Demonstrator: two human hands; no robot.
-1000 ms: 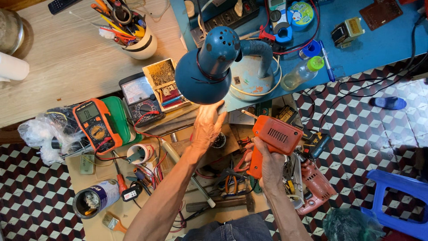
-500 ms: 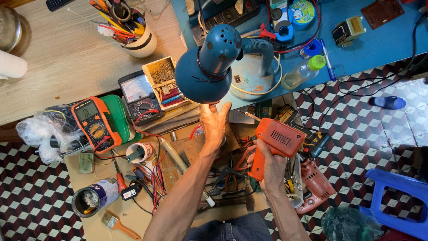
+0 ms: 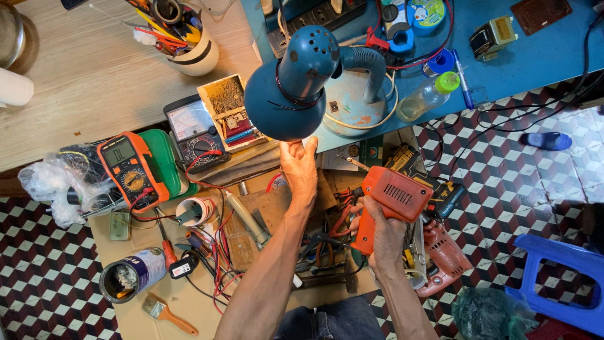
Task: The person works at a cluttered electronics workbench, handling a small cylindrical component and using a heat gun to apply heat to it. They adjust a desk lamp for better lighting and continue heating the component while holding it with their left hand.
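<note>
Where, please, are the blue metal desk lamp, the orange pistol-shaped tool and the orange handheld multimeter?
blue metal desk lamp [image 3: 283,104]: head view, on its round shade.
orange pistol-shaped tool [image 3: 396,194]: head view, on its vented body.
orange handheld multimeter [image 3: 131,170]: head view, on its face.

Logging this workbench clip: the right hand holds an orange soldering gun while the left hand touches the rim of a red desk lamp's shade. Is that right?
Not quite. The head view shows the desk lamp is blue, not red. The rest holds: the right hand holds the orange soldering gun and the left hand touches the shade's rim.
</note>
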